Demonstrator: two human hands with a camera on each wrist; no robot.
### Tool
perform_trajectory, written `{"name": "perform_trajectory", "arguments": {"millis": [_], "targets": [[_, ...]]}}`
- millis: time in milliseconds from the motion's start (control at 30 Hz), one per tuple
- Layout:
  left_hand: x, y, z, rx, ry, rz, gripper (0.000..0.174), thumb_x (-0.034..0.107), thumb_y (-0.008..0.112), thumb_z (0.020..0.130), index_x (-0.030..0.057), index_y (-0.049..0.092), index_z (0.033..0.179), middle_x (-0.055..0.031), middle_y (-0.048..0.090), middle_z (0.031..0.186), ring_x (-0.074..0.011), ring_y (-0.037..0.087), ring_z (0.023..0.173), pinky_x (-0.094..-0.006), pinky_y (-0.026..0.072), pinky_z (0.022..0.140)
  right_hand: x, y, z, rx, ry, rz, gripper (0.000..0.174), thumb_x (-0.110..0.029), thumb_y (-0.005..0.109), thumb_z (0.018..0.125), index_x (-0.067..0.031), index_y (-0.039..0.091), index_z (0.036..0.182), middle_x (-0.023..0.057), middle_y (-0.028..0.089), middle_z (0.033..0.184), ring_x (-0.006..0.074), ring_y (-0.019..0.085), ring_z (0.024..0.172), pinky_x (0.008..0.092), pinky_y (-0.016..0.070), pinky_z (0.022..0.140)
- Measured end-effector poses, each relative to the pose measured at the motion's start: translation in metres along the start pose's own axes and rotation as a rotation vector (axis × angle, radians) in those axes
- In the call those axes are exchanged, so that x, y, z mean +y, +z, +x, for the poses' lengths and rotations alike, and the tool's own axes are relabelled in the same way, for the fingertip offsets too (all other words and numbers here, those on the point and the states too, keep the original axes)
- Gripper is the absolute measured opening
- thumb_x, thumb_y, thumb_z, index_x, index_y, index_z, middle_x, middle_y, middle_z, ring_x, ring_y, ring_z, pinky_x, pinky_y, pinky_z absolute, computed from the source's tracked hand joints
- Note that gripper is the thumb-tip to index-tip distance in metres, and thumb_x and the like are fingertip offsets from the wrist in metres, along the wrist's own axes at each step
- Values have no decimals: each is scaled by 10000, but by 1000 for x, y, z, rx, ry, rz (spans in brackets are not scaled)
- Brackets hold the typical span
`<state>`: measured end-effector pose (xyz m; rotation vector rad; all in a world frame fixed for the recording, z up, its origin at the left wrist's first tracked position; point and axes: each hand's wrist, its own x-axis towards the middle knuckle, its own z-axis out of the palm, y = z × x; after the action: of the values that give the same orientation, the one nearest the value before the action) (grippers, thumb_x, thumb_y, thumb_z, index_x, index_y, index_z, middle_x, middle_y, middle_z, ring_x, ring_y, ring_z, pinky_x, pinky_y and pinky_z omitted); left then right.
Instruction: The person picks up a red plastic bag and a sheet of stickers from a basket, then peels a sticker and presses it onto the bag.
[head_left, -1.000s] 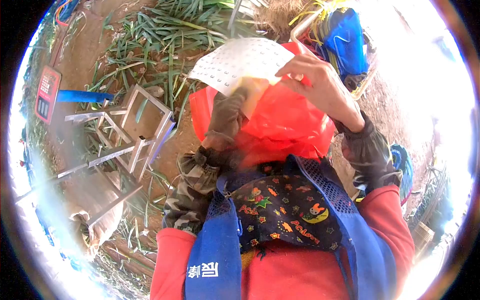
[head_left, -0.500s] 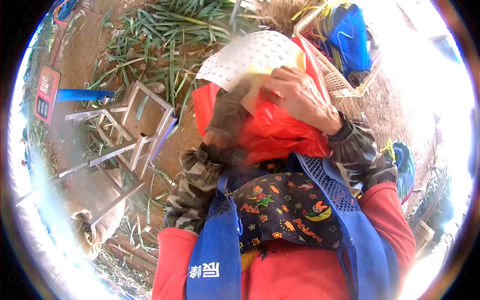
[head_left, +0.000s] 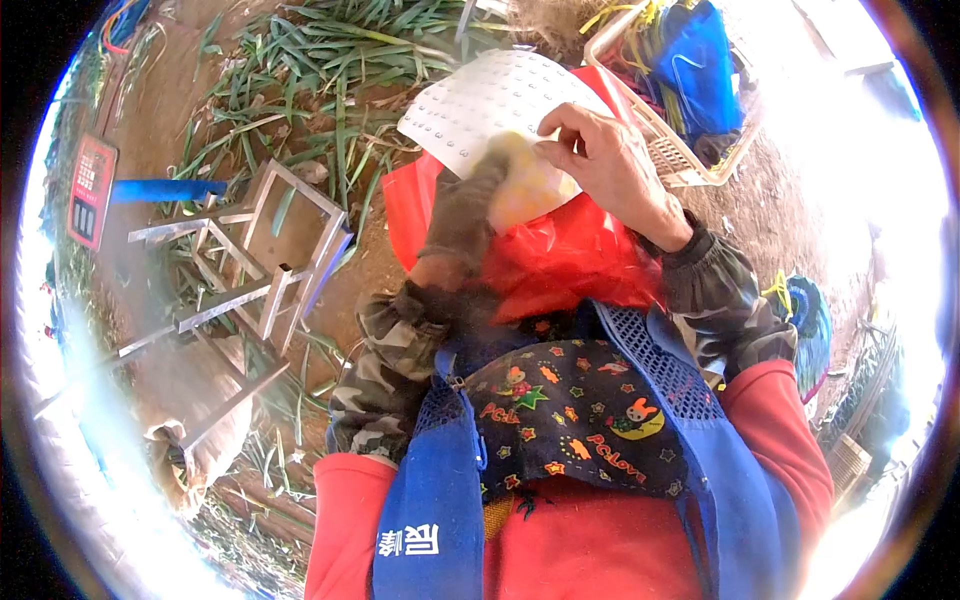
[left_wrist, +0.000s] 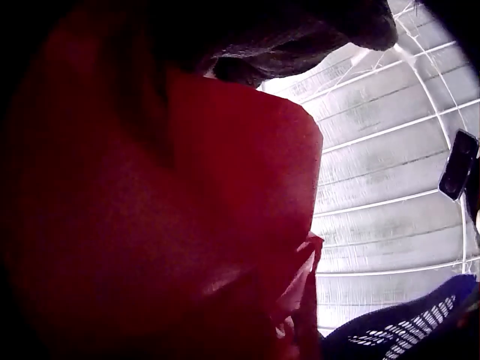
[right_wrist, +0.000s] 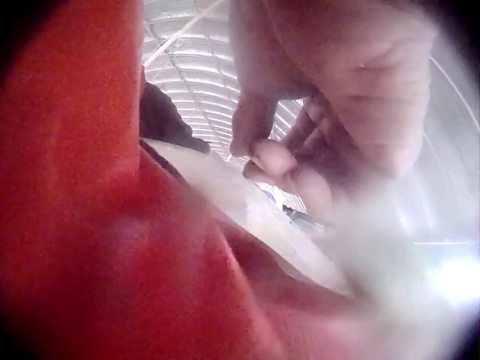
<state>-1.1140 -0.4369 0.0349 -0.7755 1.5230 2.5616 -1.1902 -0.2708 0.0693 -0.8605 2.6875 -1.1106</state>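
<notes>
A white sheet [head_left: 500,95] printed with rows of small marks lies above a crumpled red plastic bag [head_left: 575,262] in front of the chest. My left hand [head_left: 468,195], in a dark covering, grips the sheet's lower left part beside a yellowish patch. My bare right hand [head_left: 615,170] is bent over the sheet's right edge, thumb and forefinger close together. In the right wrist view, the fingertips [right_wrist: 271,157] are just above the pale sheet [right_wrist: 225,187]; I cannot tell whether they pinch anything. The red bag [left_wrist: 247,157] fills much of the left wrist view.
Cut green leaves [head_left: 320,70] litter the ground ahead. To the left stand a metal frame [head_left: 262,260] and a red panel with buttons [head_left: 92,190]. A cream plastic basket [head_left: 690,165] at the upper right holds a blue item [head_left: 697,80] and yellow strips.
The right hand moved down over the sheet, then lifted off slightly with its thumb and forefinger apart from the bag. The sheet shifted a little upward and to the right.
</notes>
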Motion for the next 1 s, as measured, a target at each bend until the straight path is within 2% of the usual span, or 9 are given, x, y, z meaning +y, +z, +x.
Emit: {"name": "perform_trajectory", "arguments": {"millis": [300,400,467,600,667,767,900,967,1000], "targets": [[-5,-12,5,-236,-71,-314,355,77,556,962,-11,508,1303,-124,598,1239,-223,615,1096,-344,538,911,-4,4,4,76,-102,-40,199,-182,712,848,-60,641,988,67,598,831,172,560,676,314,465,635],[-4,-16,3,-312,-105,-394,381,60,546,958,-2,485,1329,-129,576,1269,-231,587,1149,-349,527,933,-11,1,7,38,-43,6,227,-231,716,821,-62,671,966,109,652,901,290,649,830,385,494,745],[-3,-14,2,-309,-74,-377,393,71,558,953,1,486,1333,-125,576,1264,-229,581,1156,-345,527,930,-14,2,6,42,-29,31,216,-217,718,817,-59,672,956,112,650,896,291,647,823,384,495,742],[-2,-13,0,-282,-83,-191,392,123,590,952,6,509,1317,-104,575,1256,-194,573,1145,-319,505,943,-14,7,6,110,-169,-56,157,-147,702,857,-41,663,966,74,604,835,176,579,703,304,478,653],[-6,-13,4,-250,-64,-132,392,149,611,948,11,525,1305,-90,577,1250,-178,573,1131,-306,494,943,-14,6,6,75,-135,1,158,-148,703,858,-41,664,968,75,605,841,176,584,709,303,480,655],[-4,-8,6,-228,-73,-96,346,152,511,1006,-1,500,1316,-116,550,1289,-192,546,1155,-307,463,983,-16,1,7,50,-52,81,162,-155,700,862,-41,668,972,78,607,852,179,591,715,303,484,658],[-34,-21,27,-245,-54,29,393,223,585,975,6,539,1299,-77,580,1252,-149,564,1121,-276,464,946,-10,1,6,43,-61,39,172,-165,692,870,-41,672,987,79,610,861,181,597,718,302,487,659],[-31,-24,25,-216,-85,173,406,245,583,977,8,537,1303,-80,582,1254,-141,559,1119,-272,454,948,-14,2,6,59,-71,25,174,-192,681,862,-37,666,939,103,627,867,255,626,775,357,495,694],[-28,-25,21,-252,34,365,409,249,584,977,13,536,1308,-80,582,1260,-139,555,1123,-276,452,950,-16,2,5,67,-75,17,181,-206,675,857,-35,663,916,115,636,869,292,641,803,385,498,712]]}}
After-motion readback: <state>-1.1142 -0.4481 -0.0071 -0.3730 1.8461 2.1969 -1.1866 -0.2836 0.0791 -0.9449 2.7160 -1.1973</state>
